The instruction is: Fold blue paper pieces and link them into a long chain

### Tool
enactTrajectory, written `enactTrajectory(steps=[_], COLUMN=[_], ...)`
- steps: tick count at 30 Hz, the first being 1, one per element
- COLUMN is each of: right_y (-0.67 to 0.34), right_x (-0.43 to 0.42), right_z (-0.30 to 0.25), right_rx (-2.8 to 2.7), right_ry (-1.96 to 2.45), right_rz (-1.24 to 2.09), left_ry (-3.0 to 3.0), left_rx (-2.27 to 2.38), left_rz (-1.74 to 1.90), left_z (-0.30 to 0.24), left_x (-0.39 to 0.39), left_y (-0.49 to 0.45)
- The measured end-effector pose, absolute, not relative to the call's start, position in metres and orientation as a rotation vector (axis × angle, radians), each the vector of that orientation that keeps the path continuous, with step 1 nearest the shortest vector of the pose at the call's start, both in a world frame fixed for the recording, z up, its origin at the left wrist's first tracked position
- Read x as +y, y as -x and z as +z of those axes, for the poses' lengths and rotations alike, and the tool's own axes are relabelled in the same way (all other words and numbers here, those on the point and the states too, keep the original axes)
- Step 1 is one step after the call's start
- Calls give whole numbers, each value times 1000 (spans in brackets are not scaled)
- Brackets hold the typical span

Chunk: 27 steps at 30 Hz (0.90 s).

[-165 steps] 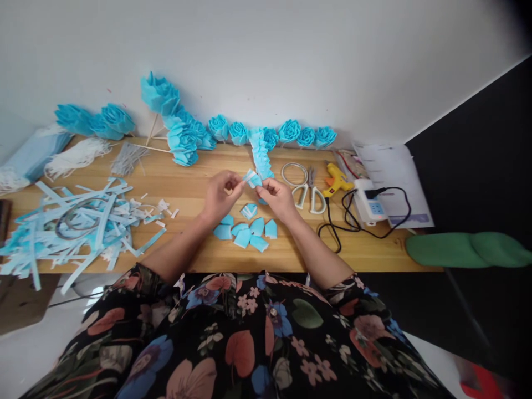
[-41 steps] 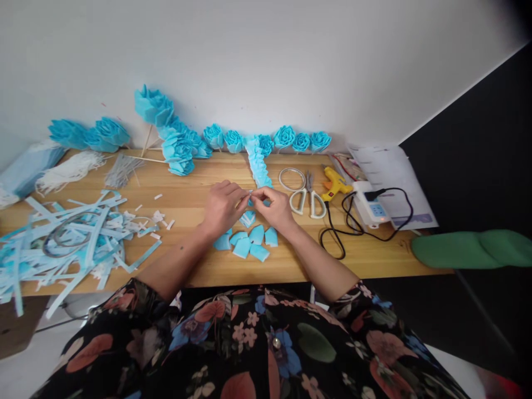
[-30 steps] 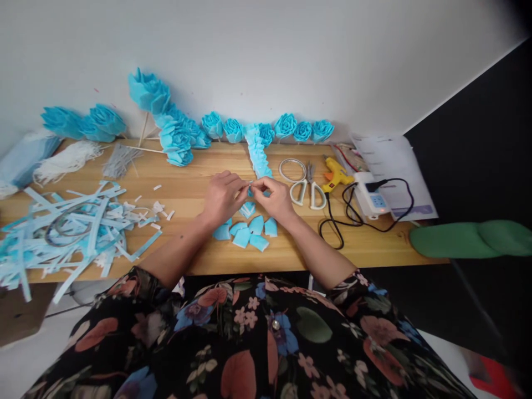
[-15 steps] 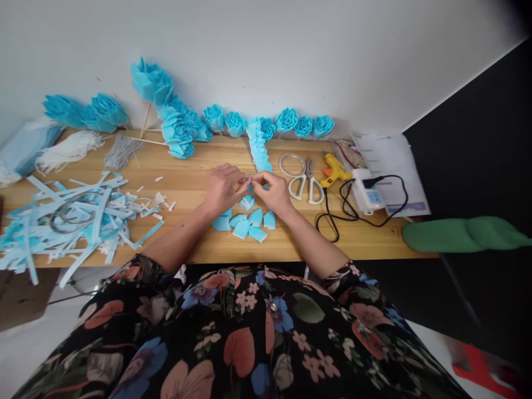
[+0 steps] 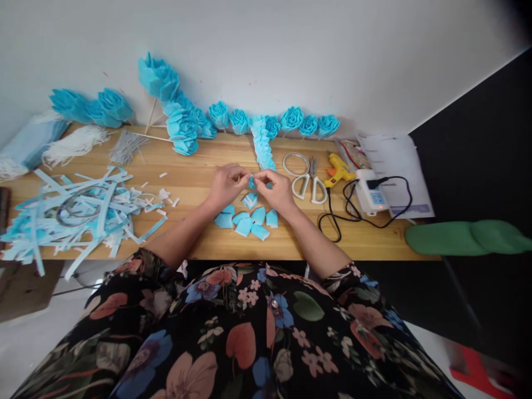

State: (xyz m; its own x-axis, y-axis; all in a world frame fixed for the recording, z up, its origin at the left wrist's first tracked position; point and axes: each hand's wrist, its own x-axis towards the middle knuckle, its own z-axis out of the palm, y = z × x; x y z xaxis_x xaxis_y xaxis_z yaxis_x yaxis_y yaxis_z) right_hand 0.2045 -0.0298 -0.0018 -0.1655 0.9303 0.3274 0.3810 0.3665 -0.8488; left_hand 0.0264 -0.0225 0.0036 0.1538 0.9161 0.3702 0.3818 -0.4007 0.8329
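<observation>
My left hand (image 5: 226, 187) and my right hand (image 5: 276, 190) meet above the wooden table (image 5: 199, 172), fingertips pinched together on a small blue folded piece (image 5: 251, 182). Below them lie several cut blue pieces (image 5: 248, 219) in a loose cluster. A stack of blue folded pieces (image 5: 262, 148) runs from the hands back toward the wall.
Blue paper-like roses (image 5: 291, 118) line the wall, with larger ones (image 5: 183, 124) at the left. A heap of blue strips (image 5: 78, 208) covers the left side. Scissors (image 5: 310, 185), a yellow glue gun (image 5: 338, 170), a power strip (image 5: 372, 195) with black cable and papers (image 5: 394, 166) lie at right.
The small blue piece was held spread open between the hands; now it is pinched small between the fingertips. The hands have stayed in place above the cut pieces.
</observation>
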Motion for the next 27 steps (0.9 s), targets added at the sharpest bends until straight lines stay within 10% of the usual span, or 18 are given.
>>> enactTrajectory(steps=[27], right_y=[-209], right_x=[-22], right_z=[-6], right_rx=[-1483], right_ry=[1139], right_rz=[1043], left_ry=[-1172], left_rx=[1023], left_rz=[1286], left_z=[-2], left_x=[-17], left_y=[-27])
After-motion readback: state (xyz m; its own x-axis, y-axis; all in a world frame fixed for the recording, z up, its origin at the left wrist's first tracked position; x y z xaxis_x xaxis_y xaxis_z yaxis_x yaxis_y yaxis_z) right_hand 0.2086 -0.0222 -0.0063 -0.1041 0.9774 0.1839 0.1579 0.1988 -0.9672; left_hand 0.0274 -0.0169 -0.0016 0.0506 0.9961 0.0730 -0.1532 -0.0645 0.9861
